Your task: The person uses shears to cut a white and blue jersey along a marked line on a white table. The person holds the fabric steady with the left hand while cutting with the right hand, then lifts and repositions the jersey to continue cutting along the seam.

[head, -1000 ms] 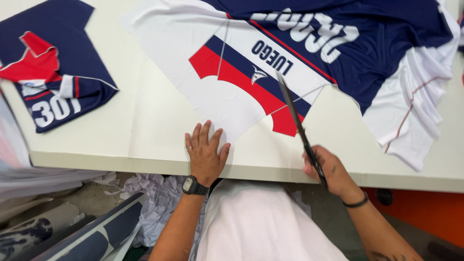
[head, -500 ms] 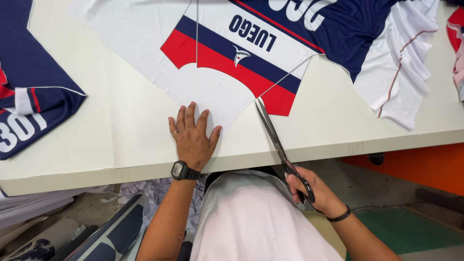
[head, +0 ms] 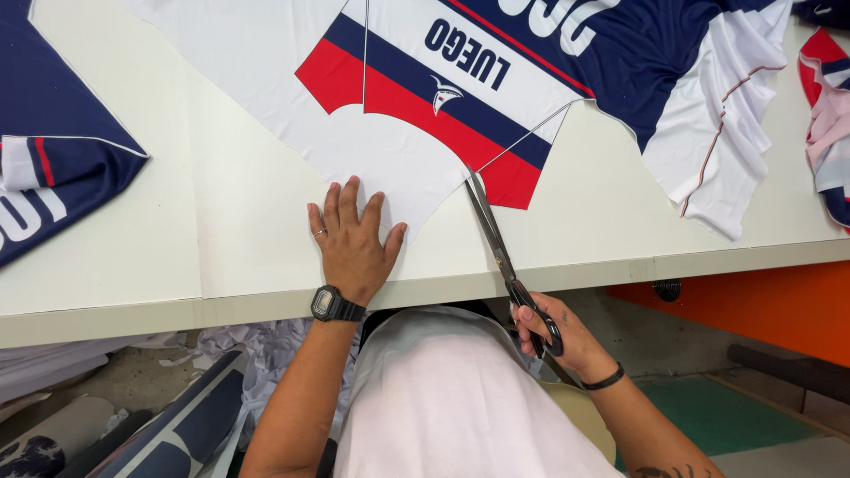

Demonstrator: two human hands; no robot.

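- Left hand [head: 352,243] flat on the white fabric [head: 372,164], fingers spread, palm pressing the cloth's lower point onto the counter [head: 221,230]; grip apart, clamped on nothing.
- Black watch [head: 335,305] on that wrist, ring on one finger.
- Right hand [head: 553,335] below the counter edge, grip closed round the black handles of the scissors [head: 496,243].
- Blades angled up and left, tips at the edge of the printed panel (just where white meets the red band [head: 416,102]).
- Panel spread across the counter's far side: red, navy and white stripes, navy section [head: 655,62] beyond, white mesh [head: 726,168] hanging toward the right.
- Second navy piece [head: 53,168] at the left, well apart from both hands.
- More red-and-pink cloth [head: 828,124] at the far right edge.
- White shirt [head: 452,398] of the person filling the lower middle, scraps [head: 257,354] on the floor under the counter.
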